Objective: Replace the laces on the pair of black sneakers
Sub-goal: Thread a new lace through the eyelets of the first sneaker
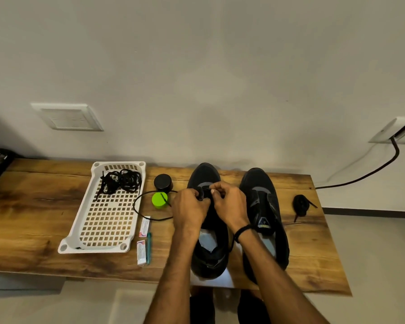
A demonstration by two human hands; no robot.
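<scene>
A: Black lace (134, 204) is looking soft and limp. Where is it?

B: Left hand (189, 206) and right hand (229, 204) are pinching it over the left sneaker (206, 176) on the counter (313, 253); gripping near the stiff tip seems best.

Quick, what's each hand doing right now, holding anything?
Left hand: fingers pinch the black lace at the left sneaker.
Right hand: fingers pinch there too, apparently the same lace.

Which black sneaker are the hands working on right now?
The sneaker nearer the green lid: the left hand and right hand both pinch a lace over its front. The other sneaker stands beside it with no hand on it.
</scene>
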